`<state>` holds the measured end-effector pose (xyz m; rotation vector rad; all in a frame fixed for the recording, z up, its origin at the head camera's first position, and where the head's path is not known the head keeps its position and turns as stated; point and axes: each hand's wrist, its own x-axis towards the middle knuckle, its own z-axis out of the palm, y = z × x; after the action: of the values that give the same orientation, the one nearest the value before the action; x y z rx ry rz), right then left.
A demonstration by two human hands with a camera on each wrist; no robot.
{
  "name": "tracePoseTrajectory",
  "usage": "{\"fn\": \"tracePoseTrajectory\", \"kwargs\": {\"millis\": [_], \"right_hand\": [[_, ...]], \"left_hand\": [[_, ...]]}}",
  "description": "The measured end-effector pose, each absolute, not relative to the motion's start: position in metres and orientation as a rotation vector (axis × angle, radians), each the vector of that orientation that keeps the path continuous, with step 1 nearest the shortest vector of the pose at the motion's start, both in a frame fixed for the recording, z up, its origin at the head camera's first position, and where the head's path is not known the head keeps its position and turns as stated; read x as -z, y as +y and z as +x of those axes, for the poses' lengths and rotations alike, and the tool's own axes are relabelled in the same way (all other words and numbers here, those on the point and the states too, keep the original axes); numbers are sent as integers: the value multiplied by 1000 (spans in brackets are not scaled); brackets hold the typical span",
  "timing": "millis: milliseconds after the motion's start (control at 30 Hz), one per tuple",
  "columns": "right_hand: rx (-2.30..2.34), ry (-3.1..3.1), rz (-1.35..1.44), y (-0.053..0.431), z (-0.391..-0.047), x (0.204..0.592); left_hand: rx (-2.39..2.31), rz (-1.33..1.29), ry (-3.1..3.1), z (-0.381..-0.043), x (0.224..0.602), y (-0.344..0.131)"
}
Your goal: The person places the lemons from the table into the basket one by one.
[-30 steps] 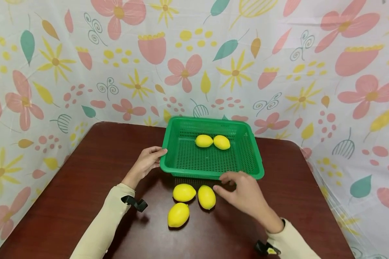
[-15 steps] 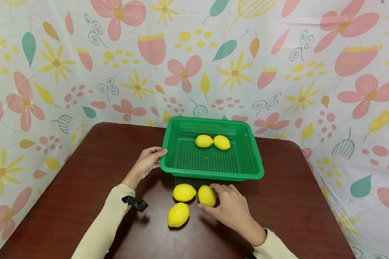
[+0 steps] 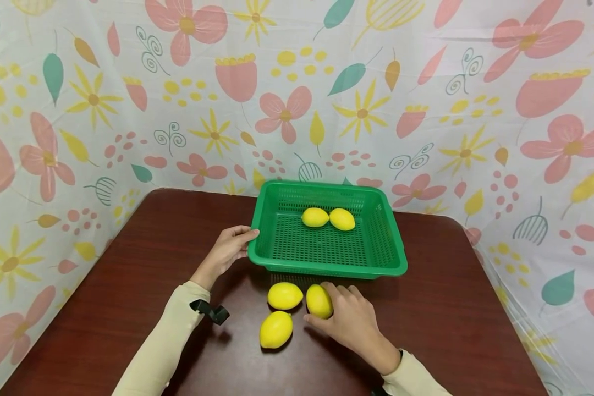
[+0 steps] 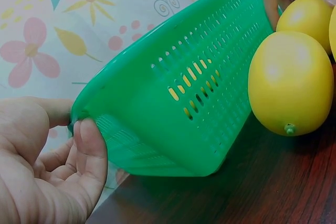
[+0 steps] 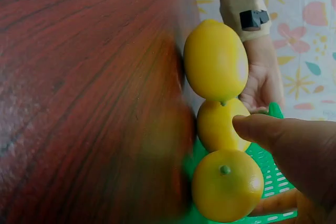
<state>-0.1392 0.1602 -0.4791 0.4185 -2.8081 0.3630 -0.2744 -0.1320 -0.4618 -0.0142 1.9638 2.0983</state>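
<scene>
My left hand (image 3: 224, 254) pinches the left rim of a green plastic basket (image 3: 326, 268), thumb over the edge and fingers beneath, as the left wrist view shows. In front of the basket, my right hand (image 3: 352, 320) holds the rightmost lemon (image 3: 319, 302), with fingers along its far side and the thumb at its near end. That lemon (image 5: 227, 186) still rests on the table. Just left of it lies a second lemon (image 3: 284, 296), and a third lemon (image 3: 276, 330) sits nearer to me.
Inside the basket, two lemons (image 3: 329, 218) lie side by side near the back wall. The brown wooden table (image 3: 455, 308) backs onto a flower-printed curtain (image 3: 287, 66). A black band (image 3: 209, 311) sits on my left sleeve.
My right hand has come down and left from the basket's front rim to the rightmost lemon and has its fingers round it. The left hand stays on the basket rim. The head view has shifted slightly.
</scene>
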Motion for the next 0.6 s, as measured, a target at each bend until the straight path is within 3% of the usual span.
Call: {"fn": "tracePoseTrajectory", "kwargs": {"millis": [600], "right_hand": [[-563, -2865, 366, 162, -140, 476]], "left_hand": [[-2103, -10, 1941, -276, 462, -133]]}}
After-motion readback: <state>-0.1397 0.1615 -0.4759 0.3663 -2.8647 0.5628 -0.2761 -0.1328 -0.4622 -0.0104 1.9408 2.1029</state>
